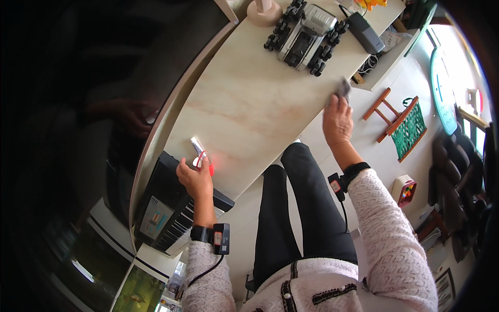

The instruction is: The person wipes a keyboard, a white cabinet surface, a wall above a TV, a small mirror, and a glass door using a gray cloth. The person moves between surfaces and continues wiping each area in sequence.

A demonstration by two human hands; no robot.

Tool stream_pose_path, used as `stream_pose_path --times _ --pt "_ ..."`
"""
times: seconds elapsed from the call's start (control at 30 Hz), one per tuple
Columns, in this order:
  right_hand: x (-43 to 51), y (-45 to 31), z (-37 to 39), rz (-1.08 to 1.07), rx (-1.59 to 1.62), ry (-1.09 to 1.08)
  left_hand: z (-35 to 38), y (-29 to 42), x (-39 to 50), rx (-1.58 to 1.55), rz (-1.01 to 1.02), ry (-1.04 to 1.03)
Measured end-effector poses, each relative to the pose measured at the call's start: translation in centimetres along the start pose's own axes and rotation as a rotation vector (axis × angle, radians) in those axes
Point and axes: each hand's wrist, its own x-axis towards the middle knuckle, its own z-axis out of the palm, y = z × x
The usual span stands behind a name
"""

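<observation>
My left hand [197,180] is at the near left end of the pale marble-patterned tabletop [249,101]. Its thumb and fingers are around a small red object [211,169] with a thin red loop and a white round part. Just beyond it lies a white and silver tube [197,145], partly behind the loop. Over the table's right edge, my right hand [338,119] grips a dark grey item [344,89], too blurred to tell its kind. Both wrists wear black bands with small boxes.
A grey toy vehicle [308,37] with black wheels stands at the far end, beside a dark grey box-shaped device [364,33] and a pink base [264,12]. An electronic keyboard [171,214] adjoins on the left, below a large dark screen [117,70]. On the floor is a folding stool [407,124].
</observation>
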Motion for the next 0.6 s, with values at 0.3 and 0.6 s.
stream_pose_path --times 0.3,0.6 --pt "-1.4 8.3 -9.4 0.884 1.553 -0.89 -3.0 2.8 -6.1 -0.549 0.008 -0.429" --pt "-1.2 -1.0 -24.6 0.641 2.243 -1.361 -12.7 12.0 -12.7 -1.033 0.028 -1.176"
